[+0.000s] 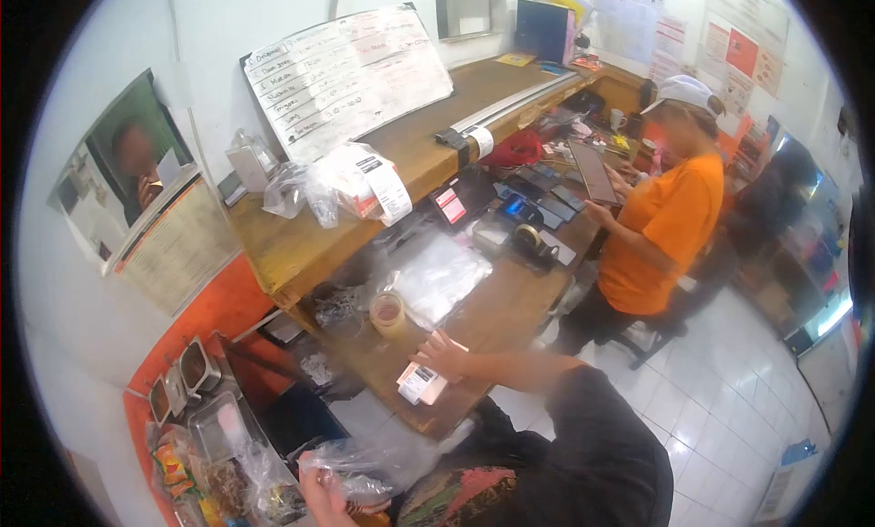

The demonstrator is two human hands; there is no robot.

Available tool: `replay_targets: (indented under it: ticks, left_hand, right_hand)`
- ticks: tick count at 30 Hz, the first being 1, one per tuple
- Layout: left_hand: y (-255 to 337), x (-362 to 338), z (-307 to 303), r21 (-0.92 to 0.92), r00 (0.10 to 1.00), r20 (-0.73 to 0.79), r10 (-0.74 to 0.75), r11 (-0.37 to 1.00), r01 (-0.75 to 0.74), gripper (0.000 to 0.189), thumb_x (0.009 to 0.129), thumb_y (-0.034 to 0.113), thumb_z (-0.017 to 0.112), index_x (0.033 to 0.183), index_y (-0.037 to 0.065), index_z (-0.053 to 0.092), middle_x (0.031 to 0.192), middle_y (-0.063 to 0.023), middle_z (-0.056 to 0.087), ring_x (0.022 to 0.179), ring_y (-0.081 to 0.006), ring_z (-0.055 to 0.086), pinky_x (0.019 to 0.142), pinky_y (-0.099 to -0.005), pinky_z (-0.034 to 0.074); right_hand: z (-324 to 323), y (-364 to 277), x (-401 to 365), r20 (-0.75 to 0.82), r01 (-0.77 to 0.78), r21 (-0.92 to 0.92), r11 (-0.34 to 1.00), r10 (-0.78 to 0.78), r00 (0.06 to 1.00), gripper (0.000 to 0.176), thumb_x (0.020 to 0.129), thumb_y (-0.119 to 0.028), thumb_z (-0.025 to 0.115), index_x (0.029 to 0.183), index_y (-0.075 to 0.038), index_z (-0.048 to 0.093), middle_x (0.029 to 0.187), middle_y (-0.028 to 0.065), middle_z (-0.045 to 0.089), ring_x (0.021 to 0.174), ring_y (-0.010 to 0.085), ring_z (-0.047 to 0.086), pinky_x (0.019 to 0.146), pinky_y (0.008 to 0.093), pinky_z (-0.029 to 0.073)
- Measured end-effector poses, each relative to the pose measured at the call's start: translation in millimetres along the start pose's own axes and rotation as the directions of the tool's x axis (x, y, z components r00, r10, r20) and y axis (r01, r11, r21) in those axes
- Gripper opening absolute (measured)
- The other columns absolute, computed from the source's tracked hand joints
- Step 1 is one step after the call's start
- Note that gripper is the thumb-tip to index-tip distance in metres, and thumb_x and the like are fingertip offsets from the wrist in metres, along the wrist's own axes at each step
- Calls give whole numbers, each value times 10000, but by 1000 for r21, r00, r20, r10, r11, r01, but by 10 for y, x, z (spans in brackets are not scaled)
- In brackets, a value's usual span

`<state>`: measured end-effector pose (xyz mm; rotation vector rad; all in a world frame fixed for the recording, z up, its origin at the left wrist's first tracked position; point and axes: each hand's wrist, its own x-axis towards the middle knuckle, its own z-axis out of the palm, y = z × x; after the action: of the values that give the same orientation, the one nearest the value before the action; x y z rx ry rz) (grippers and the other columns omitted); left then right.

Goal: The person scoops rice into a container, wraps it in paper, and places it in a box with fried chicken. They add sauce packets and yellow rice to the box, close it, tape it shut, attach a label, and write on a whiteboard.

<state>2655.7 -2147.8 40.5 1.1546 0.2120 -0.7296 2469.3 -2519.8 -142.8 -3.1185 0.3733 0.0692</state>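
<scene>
One of my hands, my right hand, lies on a small pinkish box with a white printed label at the near end of the wooden table, its fingers spread. Low in the view, my left hand is closed on a clear plastic bag. A roll of tape stands just beyond my right hand. Behind it lies a stack of clear plastic sheets.
A raised wooden shelf holds a bagged label roll and a whiteboard. A person in orange stands at the right with a tablet. Metal containers and packets sit at lower left.
</scene>
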Motion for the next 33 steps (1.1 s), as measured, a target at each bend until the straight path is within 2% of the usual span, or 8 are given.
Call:
replay_targets:
  ticks: [6, 12, 18, 20, 22, 25, 28, 33]
  left_hand:
    - [-1035, 934, -334, 320, 926, 361, 110, 918, -234, 334, 828, 27, 635, 1150, 91, 572, 981, -42, 609, 837, -165, 609, 643, -298, 498]
    - [-1717, 1157, -101, 478, 940, -18, -341, 823, 307, 239, 860, 245, 658, 1039, 94, 609, 826, -27, 594, 606, -173, 565, 467, -282, 409]
    - [-1751, 1074, 907, 308, 761, 342, -551, 831, 464, 383, 908, 437, 574, 1127, 133, 654, 1050, -67, 694, 819, -223, 664, 589, -307, 512]
    - [-1823, 1103, 1294, 320, 658, 492, -571, 821, 473, 386, 923, 441, 570, 1161, 149, 655, 1123, -60, 681, 926, -223, 670, 655, -320, 554]
    - [-2012, 1304, 1376, 363, 625, 519, -583, 812, 456, 401, 940, 440, 553, 1186, 135, 638, 1111, -60, 680, 933, -208, 678, 659, -335, 574]
    - [-1952, 1325, 1361, 466, 757, 269, -596, 768, 440, 349, 973, 390, 514, 1146, 109, 625, 992, -66, 701, 796, -176, 697, 561, -299, 564]
    - [-1780, 1217, 1353, 489, 709, 308, -635, 745, 455, 358, 963, 385, 543, 1171, 108, 634, 1003, -86, 702, 885, -189, 694, 665, -323, 575]
    - [-2042, 1684, 1104, 840, 930, 285, -232, 528, -125, 343, 970, 297, 524, 1173, 41, 627, 897, -110, 693, 739, -241, 667, 561, -368, 503]
  right_hand:
    - [-849, -27, -408, 183, -398, 303, 866, 357, 916, 1231, 457, -414, 894, 1504, -146, 304, 1417, 185, 393, 1342, 431, 334, 1029, 688, 221]
    - [-1333, 196, -960, 3, -552, 435, 711, 612, 791, 1118, 500, -416, 884, 1458, -173, 361, 1295, 180, 442, 1260, 406, 395, 944, 713, 305]
    - [-1945, 157, -1168, 210, -247, 649, 719, 144, 967, 1108, 511, -356, 853, 1458, -91, 343, 1234, 240, 448, 1171, 422, 427, 990, 469, 412]
    - [-1557, 67, -1065, 182, -108, 899, 424, -137, 974, 1141, 518, -302, 849, 1481, -45, 295, 1294, 192, 499, 1160, 293, 519, 975, 384, 444]
    - [-1636, -275, -1119, 262, -392, 830, -397, -342, 902, 1143, 531, -260, 854, 1486, -25, 270, 1327, 168, 511, 1141, 226, 549, 993, 380, 430]
    - [-1062, -422, -933, 192, -231, 807, -543, -129, 973, 1140, 535, -221, 865, 1494, -68, 267, 1329, 195, 495, 1193, 289, 512, 1016, 421, 418]
    - [-661, -287, -790, 17, -195, 775, 601, 288, 958, 1130, 547, -215, 870, 1502, -126, 273, 1363, 218, 452, 1257, 369, 450, 1041, 482, 394]
    - [-436, -196, -799, 152, -361, 590, 722, 339, 928, 1144, 544, -366, 888, 1501, -176, 291, 1428, 179, 374, 1355, 415, 331, 1023, 642, 354]
